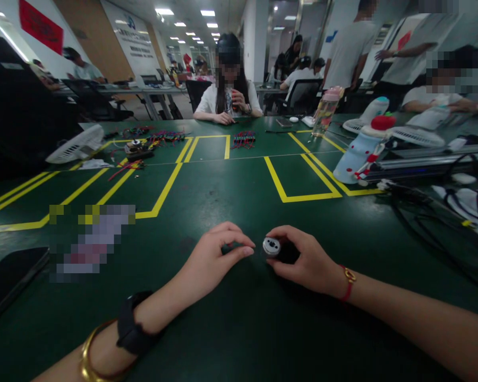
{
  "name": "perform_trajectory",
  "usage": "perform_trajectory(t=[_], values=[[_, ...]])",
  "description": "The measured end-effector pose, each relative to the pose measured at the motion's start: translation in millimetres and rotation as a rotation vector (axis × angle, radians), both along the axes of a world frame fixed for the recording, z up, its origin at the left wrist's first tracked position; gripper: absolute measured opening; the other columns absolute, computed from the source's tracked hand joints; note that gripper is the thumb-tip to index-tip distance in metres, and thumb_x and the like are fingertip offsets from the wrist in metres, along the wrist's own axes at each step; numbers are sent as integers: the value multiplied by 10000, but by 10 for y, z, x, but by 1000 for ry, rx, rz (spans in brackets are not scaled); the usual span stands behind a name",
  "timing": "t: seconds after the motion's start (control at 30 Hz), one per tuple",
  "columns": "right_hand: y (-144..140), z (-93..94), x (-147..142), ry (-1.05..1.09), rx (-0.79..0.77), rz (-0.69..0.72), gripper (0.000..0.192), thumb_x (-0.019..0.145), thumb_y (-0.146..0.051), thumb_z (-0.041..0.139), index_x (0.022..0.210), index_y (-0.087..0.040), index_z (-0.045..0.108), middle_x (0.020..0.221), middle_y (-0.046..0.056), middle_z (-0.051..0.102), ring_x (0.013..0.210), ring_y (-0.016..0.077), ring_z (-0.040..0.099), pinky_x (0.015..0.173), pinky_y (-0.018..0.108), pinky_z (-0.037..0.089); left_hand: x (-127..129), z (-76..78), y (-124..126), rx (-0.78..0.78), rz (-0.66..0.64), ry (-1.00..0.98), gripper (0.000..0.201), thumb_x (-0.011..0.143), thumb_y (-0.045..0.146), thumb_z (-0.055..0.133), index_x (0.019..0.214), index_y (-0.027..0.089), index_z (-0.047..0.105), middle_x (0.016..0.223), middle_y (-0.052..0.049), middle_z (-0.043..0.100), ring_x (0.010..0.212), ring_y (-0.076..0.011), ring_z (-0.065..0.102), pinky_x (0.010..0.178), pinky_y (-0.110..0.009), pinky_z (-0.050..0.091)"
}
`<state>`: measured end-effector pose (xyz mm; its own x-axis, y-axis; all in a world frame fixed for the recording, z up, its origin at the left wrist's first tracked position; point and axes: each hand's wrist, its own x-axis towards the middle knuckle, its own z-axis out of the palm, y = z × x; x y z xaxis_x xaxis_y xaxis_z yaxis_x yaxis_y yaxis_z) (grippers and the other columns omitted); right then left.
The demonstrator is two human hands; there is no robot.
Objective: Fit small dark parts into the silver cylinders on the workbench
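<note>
My right hand (308,260) grips a small silver motor (271,246) between thumb and fingers, just above the green table. The motor is a short cylinder, and its flat round face with dark holes is turned up toward me. My left hand (219,252) is close by on the left, a small gap away from the motor. Its thumb and index fingertips come together in a pinch that points at the motor. Anything between those fingertips is too small to make out. A dark band circles the left wrist, and a red cord the right.
Yellow tape (313,199) marks boxes on the green table (207,329). A dark phone-like slab (14,281) lies at left. Wired parts (167,137) lie farther back. A blue bottle (356,156) and black cables (418,228) are at right. A person (228,101) sits opposite.
</note>
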<state>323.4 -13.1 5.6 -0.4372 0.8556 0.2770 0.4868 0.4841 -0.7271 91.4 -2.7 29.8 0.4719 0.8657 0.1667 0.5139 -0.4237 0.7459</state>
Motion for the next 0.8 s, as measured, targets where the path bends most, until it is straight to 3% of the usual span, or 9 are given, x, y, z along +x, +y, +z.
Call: perform_trajectory(t=[0.2, 0.33, 0.43, 0.53, 0.67, 0.8], values=[[11, 1, -3, -11, 3, -20, 387, 750, -254, 677, 1117, -226, 557, 1033, 18, 633, 886, 103, 611, 779, 246, 524, 51, -240, 38, -15, -52, 99, 65, 799, 265, 735, 843, 305, 762, 917, 5, 657, 905, -202, 584, 826, -354, 432], [54, 36, 134, 7, -4, -71, 404, 775, -306, 672, 1147, -229, 538, 1074, 35, 627, 920, 122, 624, 808, 269, 544, -15, -193, 64, -44, -34, 77, 239, 830, 275, 697, 1064, 316, 717, 988, -10, 644, 895, -181, 596, 779, -311, 471], [151, 69, 535, -25, 57, -222, 437, 777, -338, 679, 1170, -220, 530, 1098, 61, 627, 948, 159, 638, 845, 318, 551, -231, -97, 59, -106, 71, 34, 278, 886, 336, 612, 1156, 307, 670, 1016, -19, 634, 824, -160, 605, 709, -278, 484], [262, 66, 1137, -110, 153, -494, 481, 745, -385, 709, 1161, -206, 549, 1086, 94, 632, 913, 196, 650, 802, 341, 557, -575, -62, 24, -156, 261, 9, 264, 903, 428, 557, 1082, 288, 691, 982, -16, 658, 831, -177, 615, 715, -283, 486], [339, 17, 1860, -265, 187, -838, 508, 698, -443, 732, 1113, -202, 565, 1019, 123, 640, 803, 201, 643, 687, 317, 534, -1027, -183, -37, -223, 490, -34, 302, 868, 485, 586, 1068, 280, 684, 843, 8, 661, 746, -173, 600, 686, -270, 476], [342, 9, 2104, -366, 209, -929, 510, 718, -515, 681, 1111, -218, 549, 1024, 141, 619, 832, 244, 621, 709, 388, 505, -1224, -323, -67, -272, 541, -159, 263, 877, 461, 592, 1041, 272, 674, 758, 31, 607, 689, -143, 540, 621, -227, 441]])
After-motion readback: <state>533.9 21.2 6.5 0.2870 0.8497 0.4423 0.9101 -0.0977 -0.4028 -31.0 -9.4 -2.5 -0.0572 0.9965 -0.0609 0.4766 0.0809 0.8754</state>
